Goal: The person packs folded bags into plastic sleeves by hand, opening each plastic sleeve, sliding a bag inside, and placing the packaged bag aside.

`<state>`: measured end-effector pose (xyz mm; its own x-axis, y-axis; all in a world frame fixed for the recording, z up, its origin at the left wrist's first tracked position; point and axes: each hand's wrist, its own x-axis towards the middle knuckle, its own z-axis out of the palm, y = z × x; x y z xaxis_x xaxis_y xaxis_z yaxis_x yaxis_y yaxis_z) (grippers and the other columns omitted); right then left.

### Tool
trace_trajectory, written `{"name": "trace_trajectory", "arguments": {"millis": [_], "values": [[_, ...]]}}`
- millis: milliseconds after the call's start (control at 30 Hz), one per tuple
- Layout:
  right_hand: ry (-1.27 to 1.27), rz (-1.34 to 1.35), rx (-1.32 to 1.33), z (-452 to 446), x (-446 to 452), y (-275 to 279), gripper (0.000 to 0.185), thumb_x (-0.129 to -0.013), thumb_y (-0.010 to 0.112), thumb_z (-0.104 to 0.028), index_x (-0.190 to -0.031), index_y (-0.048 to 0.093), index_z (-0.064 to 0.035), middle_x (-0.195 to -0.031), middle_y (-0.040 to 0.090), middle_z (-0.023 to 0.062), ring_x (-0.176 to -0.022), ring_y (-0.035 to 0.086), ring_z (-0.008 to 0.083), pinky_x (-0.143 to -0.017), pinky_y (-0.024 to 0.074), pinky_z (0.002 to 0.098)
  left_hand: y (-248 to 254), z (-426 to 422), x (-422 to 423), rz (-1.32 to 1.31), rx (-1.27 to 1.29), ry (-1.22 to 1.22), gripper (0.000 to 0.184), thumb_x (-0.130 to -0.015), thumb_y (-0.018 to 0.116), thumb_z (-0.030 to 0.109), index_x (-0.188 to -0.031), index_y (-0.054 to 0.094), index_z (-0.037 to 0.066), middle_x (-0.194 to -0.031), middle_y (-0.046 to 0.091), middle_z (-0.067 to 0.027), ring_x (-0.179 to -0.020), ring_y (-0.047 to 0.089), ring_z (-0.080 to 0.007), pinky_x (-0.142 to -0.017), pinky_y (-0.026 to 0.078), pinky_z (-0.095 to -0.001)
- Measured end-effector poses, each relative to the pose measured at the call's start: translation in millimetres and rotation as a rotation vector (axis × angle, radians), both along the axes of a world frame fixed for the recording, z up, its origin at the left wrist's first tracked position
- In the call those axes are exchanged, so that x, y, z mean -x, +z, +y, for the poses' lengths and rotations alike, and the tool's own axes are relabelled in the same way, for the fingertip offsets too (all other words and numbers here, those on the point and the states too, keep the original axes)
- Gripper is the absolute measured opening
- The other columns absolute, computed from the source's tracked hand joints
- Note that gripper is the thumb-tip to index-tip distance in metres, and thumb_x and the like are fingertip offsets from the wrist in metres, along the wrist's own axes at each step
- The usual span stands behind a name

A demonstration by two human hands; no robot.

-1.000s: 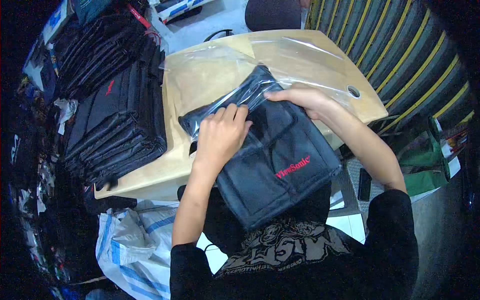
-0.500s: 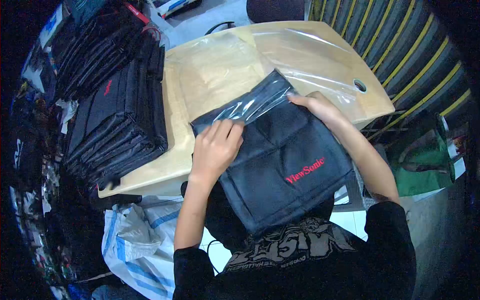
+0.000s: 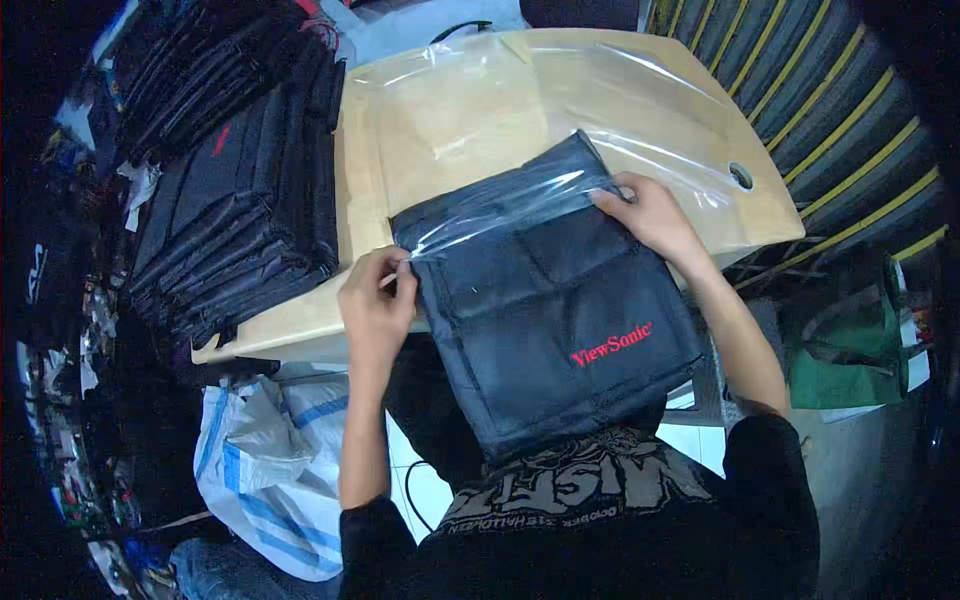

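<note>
A black fabric bag [image 3: 560,320] with red "ViewSonic" lettering rests tilted against my body and over the table's near edge. Clear plastic film [image 3: 500,215], perhaps a plastic sleeve, covers its far end, with a shiny edge running across it. My left hand [image 3: 378,305] pinches the film's edge at the bag's left side, thumb and forefinger together. At the opposite side my right hand [image 3: 655,220] grips the film's edge and the bag, thumb on top; its other fingers are partly hidden.
More clear film spreads over the light wooden table [image 3: 430,170], which has a cable hole [image 3: 740,176] at right. Black bags [image 3: 240,210] are piled on the left. A white and blue sack [image 3: 270,470] lies below, a green bag [image 3: 850,350] at right.
My left hand has moved left, from the middle of the film's edge to its left corner. The film's edge now lies straighter across the bag. My right hand stays at the right side.
</note>
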<state>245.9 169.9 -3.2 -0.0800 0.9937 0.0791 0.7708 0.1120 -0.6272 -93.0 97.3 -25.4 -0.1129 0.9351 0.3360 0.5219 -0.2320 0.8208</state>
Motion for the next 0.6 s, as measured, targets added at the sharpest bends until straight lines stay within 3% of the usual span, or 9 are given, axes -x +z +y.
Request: {"name": "trace_trajectory", "arguments": {"millis": [33, 67, 167, 200, 233, 333, 500, 600], "values": [[0.030, 0.003, 0.018, 1.1, 0.7, -0.8, 0.044, -0.085, 0.062, -0.039, -0.099, 0.064, 0.0031, -0.086, 0.066, 0.0161, -0.081, 0.063, 0.0199, -0.075, 0.0470, 0.0323, 0.3, -2.3, 0.4, -0.244, 0.128, 0.026, 0.011, -0.083, 0.063, 0.005, -0.093, 0.060, 0.000, -0.077, 0.061, -0.0032, -0.065, 0.057, -0.0113, -0.057, 0.044, -0.0257], [0.057, 0.005, 0.033, 2.2, 2.7, 0.8, 0.043, -0.086, 0.061, -0.038, -0.099, 0.063, 0.0026, -0.086, 0.066, 0.0162, -0.081, 0.063, 0.0199, -0.075, 0.0470, 0.0324, 6.6, -3.2, 5.3, -0.267, 0.132, -0.005, 0.009, -0.085, 0.062, 0.006, -0.091, 0.062, 0.000, -0.075, 0.059, 0.0023, -0.070, 0.052, -0.0036, -0.060, 0.040, -0.0186], [0.113, 0.030, 0.059, 1.2, 10.9, -1.0, 0.040, -0.088, 0.060, -0.037, -0.100, 0.064, 0.0008, -0.087, 0.067, 0.0164, -0.081, 0.063, 0.0198, -0.076, 0.0468, 0.0328, -9.1, 8.5, 30.2, -0.698, 0.169, -0.247, 0.010, -0.080, 0.064, 0.004, -0.090, 0.061, 0.001, -0.077, 0.060, 0.0006, -0.068, 0.052, -0.0057, -0.065, 0.040, -0.0179], [0.130, 0.042, 0.063, 0.6, 14.4, -2.0, 0.039, -0.089, 0.059, -0.037, -0.101, 0.064, 0.0002, -0.087, 0.067, 0.0164, -0.081, 0.063, 0.0198, -0.076, 0.0468, 0.0330, -10.4, 11.7, 40.8, -0.919, 0.313, -0.448, 0.012, -0.079, 0.064, 0.003, -0.090, 0.059, 0.000, -0.078, 0.059, -0.0011, -0.070, 0.053, -0.0070, -0.067, 0.040, -0.0191], [0.138, 0.067, 0.062, 0.2, 16.3, 0.1, 0.039, -0.090, 0.057, -0.037, -0.102, 0.064, -0.0006, -0.088, 0.067, 0.0170, -0.081, 0.063, 0.0215, -0.076, 0.0467, 0.0340, -12.8, 12.5, 45.2, -0.902, 0.332, -0.501, 0.012, -0.079, 0.063, 0.003, -0.090, 0.058, 0.000, -0.079, 0.059, -0.0015, -0.072, 0.053, -0.0075, -0.067, 0.040, -0.0195], [0.136, 0.000, -0.015, 4.5, 9.2, -3.2, 0.045, -0.087, 0.058, -0.043, -0.101, 0.065, -0.0013, -0.089, 0.064, 0.0256, -0.088, 0.063, 0.0394, -0.080, 0.0479, 0.0409, -16.0, 15.0, 46.7, -0.772, 0.359, -0.574, 0.013, -0.080, 0.063, 0.004, -0.090, 0.057, 0.001, -0.082, 0.059, -0.0017, -0.074, 0.053, -0.0084, -0.068, 0.039, -0.0207], [0.142, 0.054, 0.029, 11.1, -1.4, -8.9, 0.046, -0.087, 0.057, -0.045, -0.102, 0.066, -0.0018, -0.091, 0.065, 0.0249, -0.090, 0.063, 0.0392, -0.082, 0.0473, 0.0415, -22.5, 10.6, 22.3, -0.813, 0.272, -0.613, 0.021, -0.082, 0.063, 0.010, -0.099, 0.054, 0.002, -0.084, 0.055, -0.0002, -0.077, 0.049, -0.0083, -0.071, 0.038, -0.0222], [0.102, -0.052, 0.101, 14.9, -1.3, 0.5, 0.049, -0.087, 0.056, -0.046, -0.100, 0.066, -0.0001, -0.091, 0.065, 0.0256, -0.090, 0.063, 0.0389, -0.082, 0.0472, 0.0415, 3.1, -2.1, 5.3, -0.762, 0.187, -0.592, 0.023, -0.084, 0.064, 0.016, -0.099, 0.052, 0.003, -0.082, 0.051, 0.0013, -0.077, 0.047, -0.0073, -0.073, 0.036, -0.0215]]}}
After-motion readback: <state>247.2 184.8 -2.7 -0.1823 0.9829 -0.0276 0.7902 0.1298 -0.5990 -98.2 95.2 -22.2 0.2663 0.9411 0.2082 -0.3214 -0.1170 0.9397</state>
